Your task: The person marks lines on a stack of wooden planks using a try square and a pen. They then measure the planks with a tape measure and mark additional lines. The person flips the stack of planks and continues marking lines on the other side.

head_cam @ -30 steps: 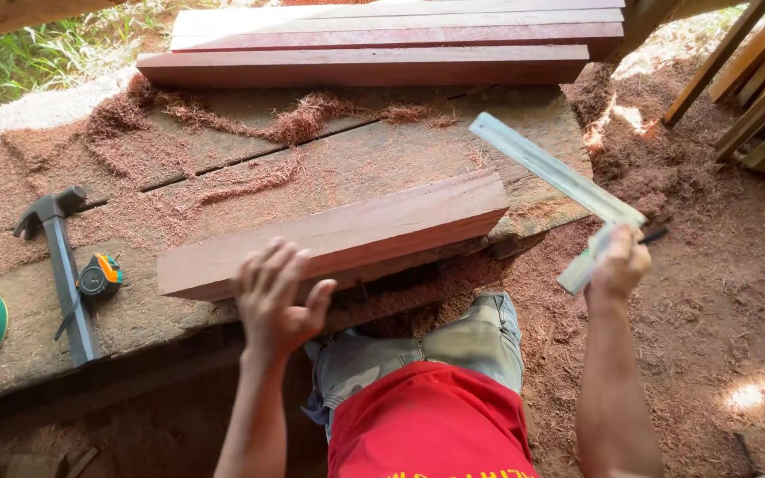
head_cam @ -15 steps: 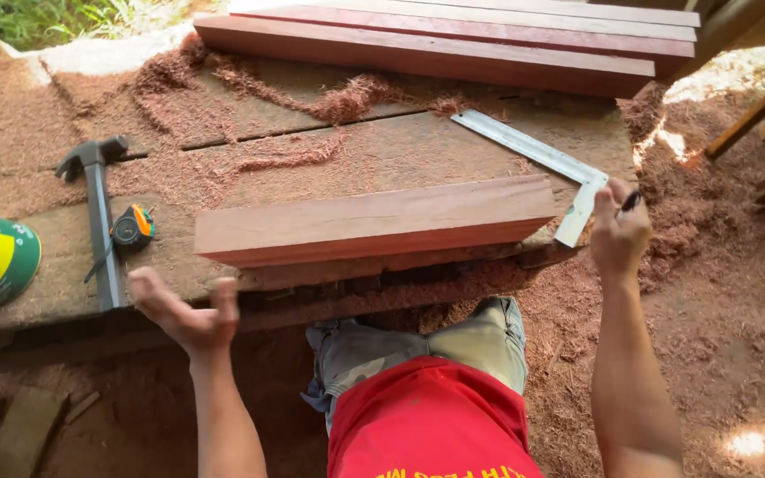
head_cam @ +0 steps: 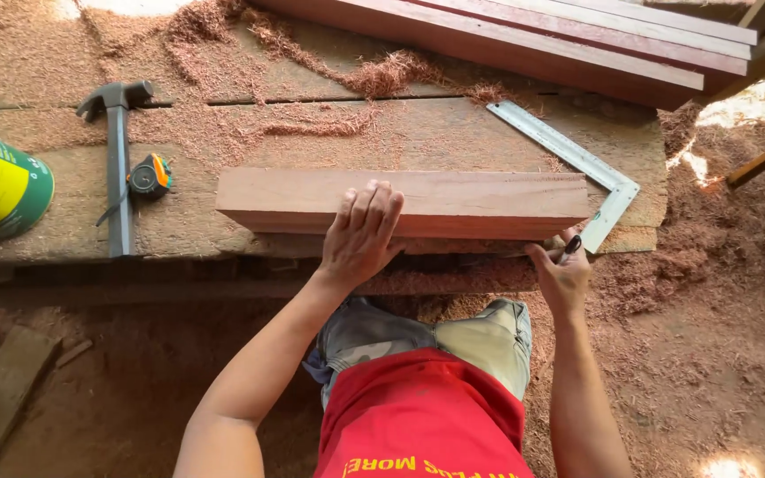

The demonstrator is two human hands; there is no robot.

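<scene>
The left hand (head_cam: 363, 232) is laid flat, fingers spread, on a wooden block (head_cam: 405, 203). A dark pen (head_cam: 570, 249) is pinched in the right hand (head_cam: 561, 276) at the block's near right corner. Just beyond, a metal square (head_cam: 577, 164) lies on the counter (head_cam: 312, 133).

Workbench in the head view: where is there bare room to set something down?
One free patch lies on the workbench between the hammer and the wood block. Another lies between the block, the stacked boards and the metal square, with only thin shavings. The near edge is crowded: left hand on the block, right hand holding a pen.
</scene>
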